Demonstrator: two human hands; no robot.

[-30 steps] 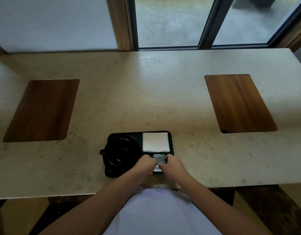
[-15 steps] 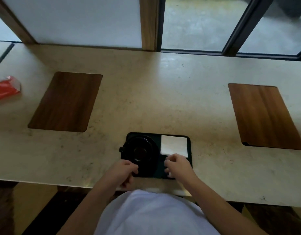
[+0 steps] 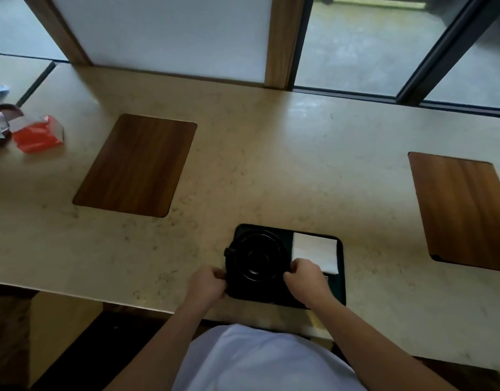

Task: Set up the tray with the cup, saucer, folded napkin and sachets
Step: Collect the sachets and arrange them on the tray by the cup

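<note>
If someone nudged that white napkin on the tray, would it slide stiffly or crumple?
The white napkin looks thin and lies flat, so it is probably light and floppy. A push would likely crumple it. The right hand overlaps its near corner, and that may hold it on the tray.

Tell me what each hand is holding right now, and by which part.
Both hands grip the saucer by its rim: left hand at the near-left edge, right hand at the right edge.

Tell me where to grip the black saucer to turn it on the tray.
Pinch the saucer at opposite rim edges, left hand from the left, right hand from the right. It is round and low, and the napkin crowds its right side.
</note>
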